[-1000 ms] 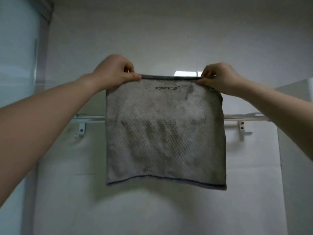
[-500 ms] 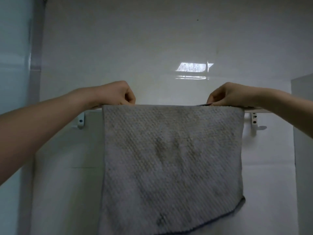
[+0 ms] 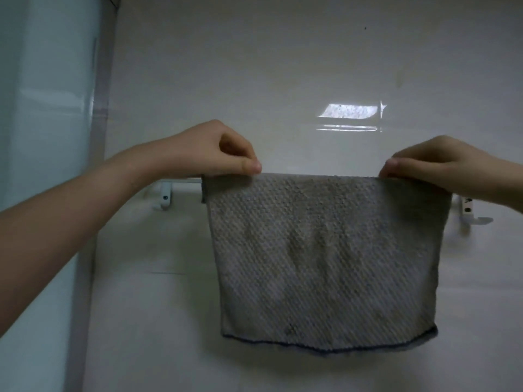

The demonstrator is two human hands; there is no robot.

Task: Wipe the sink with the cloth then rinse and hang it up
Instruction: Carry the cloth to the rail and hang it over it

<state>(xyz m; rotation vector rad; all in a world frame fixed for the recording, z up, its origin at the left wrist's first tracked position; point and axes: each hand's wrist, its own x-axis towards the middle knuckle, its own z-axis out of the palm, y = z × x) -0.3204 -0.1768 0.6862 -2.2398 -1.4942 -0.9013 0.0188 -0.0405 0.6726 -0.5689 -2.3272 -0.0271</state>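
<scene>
Light: dim, flat, grey cast
Glare: bright reflected patch on wall [image 3: 254, 66], 1 o'clock
Shadow: faint, soft, below cloth [image 3: 325, 256], 6 o'clock
Focus: soft overall, grainy
Edges: verticals lean, 9 o'clock

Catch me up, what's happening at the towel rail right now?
A person is hanging the grey cloth on the white rail fixed to the wall. The left hand pinches the cloth's top left corner and the right hand pinches the top right. The cloth looks folded over the rail and hangs flat, with its dark hem at the bottom. Neither hand has let go yet.
</scene>
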